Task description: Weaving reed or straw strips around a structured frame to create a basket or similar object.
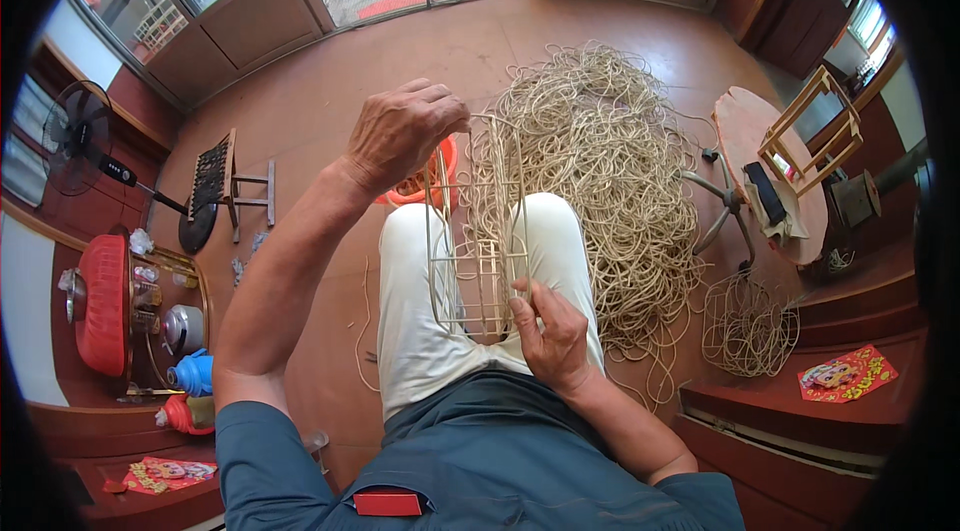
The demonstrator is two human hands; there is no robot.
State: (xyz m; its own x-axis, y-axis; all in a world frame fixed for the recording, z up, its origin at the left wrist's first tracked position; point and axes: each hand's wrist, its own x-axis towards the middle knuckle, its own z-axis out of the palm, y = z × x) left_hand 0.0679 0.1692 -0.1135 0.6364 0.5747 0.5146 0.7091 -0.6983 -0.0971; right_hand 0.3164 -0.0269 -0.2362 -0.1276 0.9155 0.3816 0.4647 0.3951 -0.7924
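A long open basket-like frame of thin pale rods (478, 259) rests lengthwise over my lap, between my knees. My left hand (410, 131) is closed at its far left corner, fingertips pinched together; whether a strand of cord is also in them is hidden. On the near right side, my right hand (552, 336) pinches the frame between thumb and fingers. Just beyond my knees, a large tangled heap of pale cord (610, 171) spreads over the floor, partly behind the frame. An orange-red basin (448, 171) stands behind my left wrist.
Right of the heap stands a round table (735, 131) with a small wooden stool frame (815, 131) on it. Another wire frame (750, 326) holding cord lies below. At left are a fan (85, 136), a low bench (212, 176) and a shelf with a kettle (184, 329).
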